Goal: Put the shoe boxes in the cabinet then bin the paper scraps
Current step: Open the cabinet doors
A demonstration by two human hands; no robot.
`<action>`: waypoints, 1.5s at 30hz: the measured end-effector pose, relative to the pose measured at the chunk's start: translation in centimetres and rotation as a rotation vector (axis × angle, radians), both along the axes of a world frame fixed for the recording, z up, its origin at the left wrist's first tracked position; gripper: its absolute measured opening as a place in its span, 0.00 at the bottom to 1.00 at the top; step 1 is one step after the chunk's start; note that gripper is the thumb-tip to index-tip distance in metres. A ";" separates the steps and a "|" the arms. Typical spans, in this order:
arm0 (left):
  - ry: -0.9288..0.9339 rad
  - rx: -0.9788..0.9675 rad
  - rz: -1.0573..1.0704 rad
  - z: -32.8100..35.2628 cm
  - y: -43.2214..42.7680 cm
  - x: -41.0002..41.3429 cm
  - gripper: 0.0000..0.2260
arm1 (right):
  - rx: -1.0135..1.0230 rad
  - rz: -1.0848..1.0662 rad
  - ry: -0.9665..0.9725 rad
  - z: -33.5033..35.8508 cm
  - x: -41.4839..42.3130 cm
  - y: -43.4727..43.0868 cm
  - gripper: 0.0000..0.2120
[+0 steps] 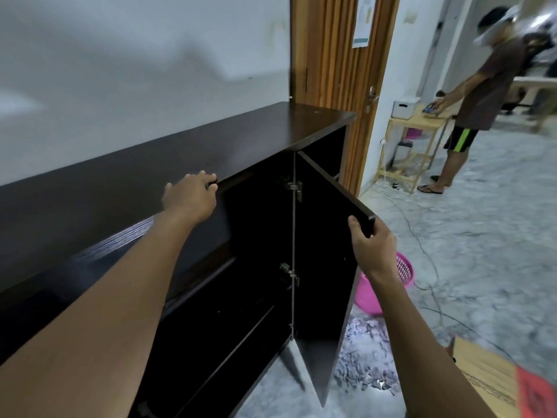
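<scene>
A long dark brown cabinet (150,164) runs along the white wall. Its right door (325,267) stands swung out towards me, and my right hand (372,245) grips that door's top outer corner. My left hand (193,196) curls its fingers over the top edge of the left door (120,251) just under the cabinet top. Between the two doors the inside is dark, with shelves (238,336) faintly showing. A brown cardboard shoe box with a red patch (494,384) lies on the floor at the bottom right. Paper scraps (367,357) lie heaped on the floor beside the open door.
A pink plastic basket (388,285) stands on the floor behind the open door. A wooden room door (334,70) is just past the cabinet. Another person (470,110) stands at a light wooden shelf (416,146) to the right. Cables cross the marble floor.
</scene>
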State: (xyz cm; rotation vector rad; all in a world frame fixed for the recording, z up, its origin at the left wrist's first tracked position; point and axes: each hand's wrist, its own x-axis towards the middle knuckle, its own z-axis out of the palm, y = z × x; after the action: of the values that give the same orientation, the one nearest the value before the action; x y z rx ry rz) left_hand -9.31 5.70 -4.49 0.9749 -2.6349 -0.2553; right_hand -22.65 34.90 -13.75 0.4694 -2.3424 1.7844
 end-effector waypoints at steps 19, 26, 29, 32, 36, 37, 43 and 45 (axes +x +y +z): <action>-0.129 -0.120 -0.214 -0.1 1.7 -14.2 0.23 | 0.622 -0.311 0.235 2.8 -14.3 2.5 0.19; -0.132 -0.162 -0.217 -0.2 1.6 -14.6 0.23 | 0.650 -0.336 0.234 1.4 -15.1 1.4 0.22; -0.133 -0.173 -0.226 -0.1 1.6 -14.4 0.24 | 0.644 -0.308 0.238 1.4 -14.9 1.5 0.23; -0.148 -0.223 -0.237 -0.4 1.8 -14.2 0.27 | 0.692 -0.280 0.254 0.9 -14.5 1.8 0.29; -0.154 -0.292 -0.195 -1.2 2.6 -13.3 0.32 | 0.848 -0.310 0.277 0.1 -13.3 2.5 0.38; -0.139 -0.313 -0.184 -1.3 3.2 -12.8 0.32 | 0.829 -0.299 0.270 0.1 -12.7 2.7 0.38; 0.110 0.226 -0.290 -3.1 10.6 -8.4 0.29 | 0.508 -0.102 0.205 -0.6 -6.6 6.2 0.29; 0.091 0.282 -0.365 -4.9 13.3 -6.8 0.26 | 0.428 -0.065 0.153 -1.4 -4.2 8.1 0.25</action>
State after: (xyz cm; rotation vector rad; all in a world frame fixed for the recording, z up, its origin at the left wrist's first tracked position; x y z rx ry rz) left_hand -16.06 19.03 -9.40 0.5319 -2.7226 -0.7535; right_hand -26.89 43.03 -15.13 0.5531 -2.5905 1.1683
